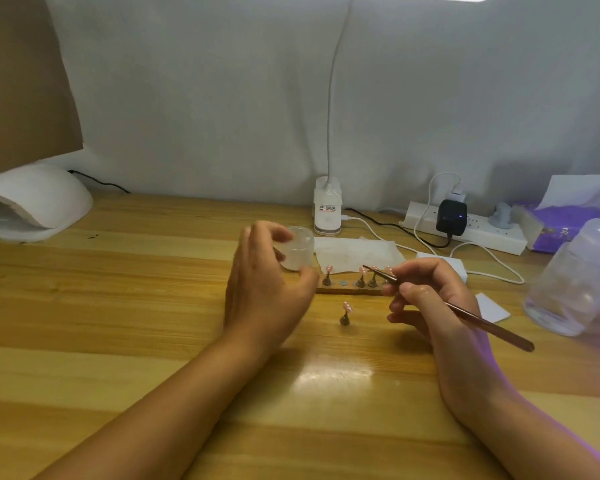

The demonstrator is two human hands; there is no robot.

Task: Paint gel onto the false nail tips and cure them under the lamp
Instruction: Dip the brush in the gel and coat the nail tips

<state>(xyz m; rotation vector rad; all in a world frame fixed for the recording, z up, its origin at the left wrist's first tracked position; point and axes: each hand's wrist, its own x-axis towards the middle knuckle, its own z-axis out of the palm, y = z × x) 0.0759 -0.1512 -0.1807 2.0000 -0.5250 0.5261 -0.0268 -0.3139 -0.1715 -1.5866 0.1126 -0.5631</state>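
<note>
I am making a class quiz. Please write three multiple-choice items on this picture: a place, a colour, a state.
1. Where on the table is the white curing lamp? A far left; B far right; C near edge.
2. The tissue pack is: A green; B purple; C red.
3. The right hand: A lies open; B makes an empty fist; C pinches the brush.
Key: 1A, it sits at the left edge; 2B, its wrapping is purple; 3C, it grips the brown handle.

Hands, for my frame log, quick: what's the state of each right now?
Left hand: fingers curved around the frosted jar; whether it grips cannot be told.
Right hand: closed, pinching the brush.
</note>
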